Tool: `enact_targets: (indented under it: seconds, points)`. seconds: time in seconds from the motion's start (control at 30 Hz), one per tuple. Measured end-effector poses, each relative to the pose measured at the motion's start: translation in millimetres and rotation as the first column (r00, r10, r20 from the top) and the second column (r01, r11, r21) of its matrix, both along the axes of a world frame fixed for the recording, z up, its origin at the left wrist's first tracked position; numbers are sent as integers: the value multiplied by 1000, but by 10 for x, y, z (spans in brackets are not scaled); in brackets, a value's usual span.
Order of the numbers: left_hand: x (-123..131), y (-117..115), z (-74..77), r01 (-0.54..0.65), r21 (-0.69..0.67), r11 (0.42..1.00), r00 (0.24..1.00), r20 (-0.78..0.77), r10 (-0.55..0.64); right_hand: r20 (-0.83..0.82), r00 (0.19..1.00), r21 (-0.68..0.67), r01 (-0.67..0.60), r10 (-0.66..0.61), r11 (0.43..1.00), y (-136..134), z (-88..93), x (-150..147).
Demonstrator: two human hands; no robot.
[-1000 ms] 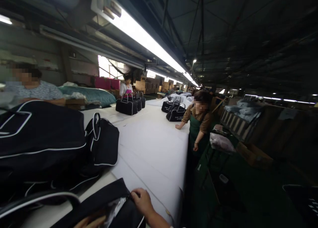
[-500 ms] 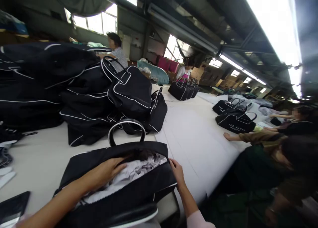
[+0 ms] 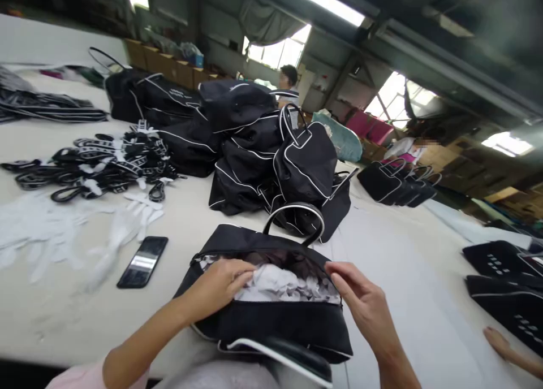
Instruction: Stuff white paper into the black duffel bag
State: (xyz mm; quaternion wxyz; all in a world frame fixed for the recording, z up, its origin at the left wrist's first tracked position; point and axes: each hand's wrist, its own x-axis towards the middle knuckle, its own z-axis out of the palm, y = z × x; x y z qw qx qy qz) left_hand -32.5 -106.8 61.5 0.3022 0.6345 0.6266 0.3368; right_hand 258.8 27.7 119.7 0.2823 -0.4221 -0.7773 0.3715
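An open black bag (image 3: 271, 321) with white piping lies on the white table (image 3: 76, 315) in front of me, stuffed with white crumpled paper (image 3: 280, 281). My left hand (image 3: 220, 281) rests in the bag's mouth, fingers curled on the paper at its left end. My right hand (image 3: 360, 304) is at the right end of the opening, fingers pinching the bag's rim by the zipper. One bag handle (image 3: 297, 214) arches up behind the opening, the other hangs over the near edge.
A pile of black bags (image 3: 254, 146) stands behind. Black straps (image 3: 97, 163) and white paper sheets (image 3: 51, 225) lie to the left, with a phone (image 3: 143, 262). More bags (image 3: 504, 287) and another person's hand (image 3: 496, 341) are at right. People work in the distance.
My view has swung left and down over the table. My left hand has drawn back to the paper's left end; my right hand has lifted to pinch the rim's right end.
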Motion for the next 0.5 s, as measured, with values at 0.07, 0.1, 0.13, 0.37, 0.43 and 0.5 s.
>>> enact_targets:
  seconds: [0.07, 0.1, 0.13, 0.37, 0.43, 0.5]
  points:
    - [-9, -181, -3, -80, -5, 997, 993, 90, 81, 64, 922, -127, -372, 382, 919, -79, 221, -392]
    - [3, -263, -16, -110, 13, 994, 990, 93, 108, 83, 851, -179, -499, 518, 848, -92, 260, -600]
    - [22, -340, -35, -136, 46, 990, 988, 75, 132, 102, 786, -203, -583, 609, 787, -90, 255, -810]
    - [121, -744, -247, -291, 340, 894, 956, 58, 288, 222, 466, -132, -856, 857, 499, -142, -311, -2025]
    - [121, -782, -311, -337, 372, 865, 940, 73, 335, 270, 398, -89, -896, 877, 434, -221, -469, -2226]
    - [131, -767, -346, -381, 413, 827, 922, 101, 374, 323, 351, -85, -914, 879, 396, -284, -585, -2348]
